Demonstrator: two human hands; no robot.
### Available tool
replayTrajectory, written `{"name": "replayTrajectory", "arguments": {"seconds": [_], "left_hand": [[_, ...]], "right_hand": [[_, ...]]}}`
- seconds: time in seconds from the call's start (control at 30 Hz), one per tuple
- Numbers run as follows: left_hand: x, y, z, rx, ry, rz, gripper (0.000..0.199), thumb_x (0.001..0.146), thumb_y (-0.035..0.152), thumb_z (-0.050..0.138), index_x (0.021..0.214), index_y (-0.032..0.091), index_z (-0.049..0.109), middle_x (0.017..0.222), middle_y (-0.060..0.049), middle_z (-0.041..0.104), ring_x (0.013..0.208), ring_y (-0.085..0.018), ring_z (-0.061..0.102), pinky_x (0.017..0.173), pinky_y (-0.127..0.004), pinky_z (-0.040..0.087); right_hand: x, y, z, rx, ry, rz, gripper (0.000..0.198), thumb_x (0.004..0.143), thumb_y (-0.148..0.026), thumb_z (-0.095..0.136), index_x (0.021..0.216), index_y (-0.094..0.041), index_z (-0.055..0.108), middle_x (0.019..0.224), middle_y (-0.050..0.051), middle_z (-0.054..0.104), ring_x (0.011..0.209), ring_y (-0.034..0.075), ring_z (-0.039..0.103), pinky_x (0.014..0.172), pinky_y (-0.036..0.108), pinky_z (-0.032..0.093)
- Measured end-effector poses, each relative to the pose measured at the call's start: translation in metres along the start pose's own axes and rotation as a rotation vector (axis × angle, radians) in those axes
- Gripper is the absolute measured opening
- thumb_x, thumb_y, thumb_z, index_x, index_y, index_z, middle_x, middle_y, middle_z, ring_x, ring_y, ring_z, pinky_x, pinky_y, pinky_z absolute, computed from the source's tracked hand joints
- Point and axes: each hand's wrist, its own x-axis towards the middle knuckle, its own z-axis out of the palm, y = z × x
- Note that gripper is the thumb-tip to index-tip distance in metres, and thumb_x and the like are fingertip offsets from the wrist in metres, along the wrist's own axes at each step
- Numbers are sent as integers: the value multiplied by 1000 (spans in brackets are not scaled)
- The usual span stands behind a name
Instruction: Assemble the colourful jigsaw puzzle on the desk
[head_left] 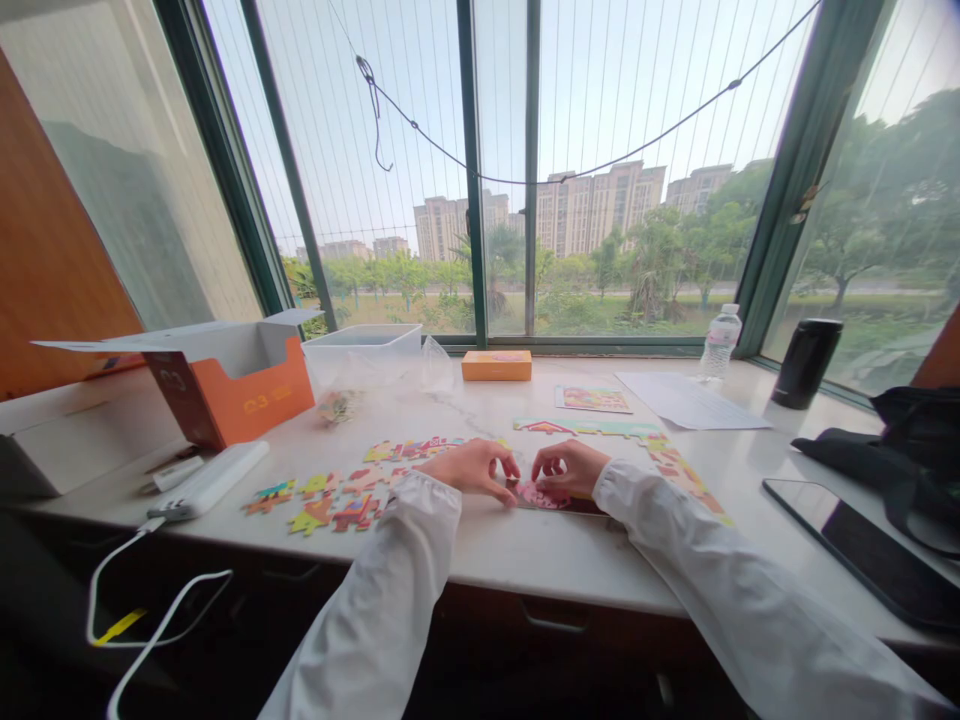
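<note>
Left hand (474,468): thumb and fingers curved apart, tips at left end of the pink section; can't tell if they pinch anything.
Right hand (570,466): fingers bent down onto the pink section; can't tell if it's gripping or just pressing.
Pink section: pink printed jigsaw part (543,496), near front edge of white marble-look tabletop (517,562), between/under the hands.
Loose stock: multicoloured flat jigsaw pieces (357,512), scattered left of left hand.
Joined border: pale-green and tan interlocked jigsaw strip (681,466), L-shaped, beyond and right of right hand.
Card: small rectangular colour-printed card (592,399), behind border.
</note>
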Motion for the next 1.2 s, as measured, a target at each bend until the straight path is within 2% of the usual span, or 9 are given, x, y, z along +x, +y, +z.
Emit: {"name": "replayTrajectory", "arguments": {"seconds": [0.17,0.37,0.47,0.63,0.77,0.9,1.03,1.2], "left_hand": [[1,-3,1,-5,-3,-14,47,62,54,83,97,24,75,92,0,71,77,-13,55,66,-22,40],[1,1,0,5,-19,-40,47,60,55,83,93,23,75,90,-1,70,78,-14,54,66,-22,39],[1,3,0,2,-12,-73,47,59,55,84,93,23,76,87,-1,70,78,-15,54,65,-22,39],[-5,11,2,5,46,-65,40,62,48,84,92,23,77,90,-1,71,77,-15,57,66,-22,40],[-16,20,10,49,148,-39,29,67,39,82,93,25,78,90,0,73,84,-16,63,74,-23,44],[-22,27,18,136,244,-89,34,67,35,83,99,26,76,96,-1,75,93,-19,65,82,-25,45],[-23,31,20,206,219,-142,33,68,39,81,98,27,76,101,-1,75,97,-22,66,83,-28,47],[-24,38,20,255,237,-214,44,68,43,80,107,25,72,106,-3,74,103,-26,65,89,-32,48]], "right_hand": [[-1,-1,1,15,-2,-10,26,76,-39,70,90,-18,76,69,-1,63,62,10,50,62,22,42],[1,-2,4,-2,-2,71,28,72,-42,74,89,-19,75,72,-1,66,64,11,52,61,22,41],[2,0,6,-10,-3,66,28,73,-41,73,88,-18,74,73,0,67,65,11,52,61,23,41],[1,0,5,-15,-4,11,27,74,-41,72,89,-18,75,69,-1,65,63,11,52,61,22,42],[0,-5,4,-71,2,0,33,73,-48,73,90,-20,75,72,-1,67,62,10,53,60,22,40],[0,-9,7,-156,2,72,38,65,-51,79,89,-22,76,74,-2,70,64,11,56,62,22,40],[3,-14,9,-152,-63,180,40,65,-50,78,92,-21,75,78,0,71,67,12,60,60,22,41],[7,-30,5,-198,-128,295,36,62,-41,82,91,-21,75,80,1,72,69,14,62,60,23,42]]}}
